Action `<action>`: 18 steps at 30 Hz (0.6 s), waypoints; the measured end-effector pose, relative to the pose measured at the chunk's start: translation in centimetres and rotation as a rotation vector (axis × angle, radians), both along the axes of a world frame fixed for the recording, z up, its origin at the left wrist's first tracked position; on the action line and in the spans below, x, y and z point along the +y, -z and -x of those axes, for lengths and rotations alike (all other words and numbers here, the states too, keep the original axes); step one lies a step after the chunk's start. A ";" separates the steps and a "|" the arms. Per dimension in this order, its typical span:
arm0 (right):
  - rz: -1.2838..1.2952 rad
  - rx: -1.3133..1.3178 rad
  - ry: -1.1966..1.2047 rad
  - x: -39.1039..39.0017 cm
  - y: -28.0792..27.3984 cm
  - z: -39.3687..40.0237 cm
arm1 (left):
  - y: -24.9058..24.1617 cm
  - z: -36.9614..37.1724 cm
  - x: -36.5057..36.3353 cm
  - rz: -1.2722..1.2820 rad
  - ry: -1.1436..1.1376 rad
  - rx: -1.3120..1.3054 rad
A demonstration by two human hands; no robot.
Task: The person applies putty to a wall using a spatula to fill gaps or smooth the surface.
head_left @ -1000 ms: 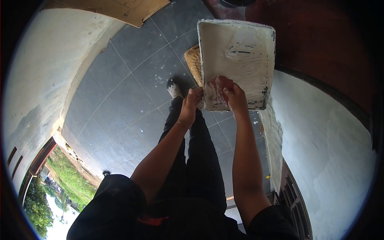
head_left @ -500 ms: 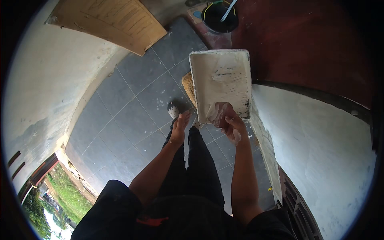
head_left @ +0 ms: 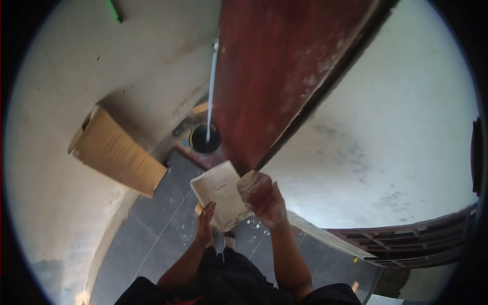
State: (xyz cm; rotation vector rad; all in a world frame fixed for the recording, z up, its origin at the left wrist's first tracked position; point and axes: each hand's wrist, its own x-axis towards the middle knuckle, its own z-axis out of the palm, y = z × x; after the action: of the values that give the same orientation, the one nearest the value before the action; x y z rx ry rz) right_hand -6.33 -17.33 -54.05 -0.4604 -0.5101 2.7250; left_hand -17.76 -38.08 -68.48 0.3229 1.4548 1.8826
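Note:
My right hand (head_left: 270, 209) grips a flat reddish-brown spreader (head_left: 260, 189) with whitish paste on its face and edge. More of that paste is smeared over the fingers and wrist. It is raised beside the wall, overlapping the right side of a white paint tray (head_left: 216, 184). Dried and wet paste coats the tray's inside, with dark marks near its lower edge. My left hand (head_left: 205, 223) is empty, its fingers stretched out, near the tray's lower left edge.
A black bucket (head_left: 206, 141) with a pale stick in it stands behind the tray. A cardboard box (head_left: 119, 155) leans at the left wall. Dark red door (head_left: 264, 66) and patchy white wall (head_left: 356, 152) rise on the right. White spots dot the grey tiles (head_left: 152, 229).
My view has tilted up and turned toward the right wall. My right hand has lifted the spreader from over the tray's lower end to its right side. My left hand stays open.

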 end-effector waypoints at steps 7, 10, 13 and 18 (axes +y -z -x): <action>-0.018 0.126 0.515 2.6 -14.4 -2.8 | -8.5 6.5 11.0 -0.309 0.158 0.309; -0.157 0.346 0.728 4.7 -23.5 -6.8 | -20.2 6.1 16.4 -0.495 0.210 0.606; -0.331 0.577 0.935 6.6 -33.2 -11.7 | -34.2 3.4 20.5 -0.719 0.225 0.999; -0.861 0.689 1.400 10.4 -46.0 -20.1 | -51.6 -3.7 26.5 -0.914 0.245 1.519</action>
State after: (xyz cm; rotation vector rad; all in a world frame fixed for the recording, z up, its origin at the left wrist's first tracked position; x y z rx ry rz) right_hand 13.76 -6.88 -8.03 0.2969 -0.6935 1.0318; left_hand -14.08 -11.57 -16.92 2.6116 0.9826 1.9090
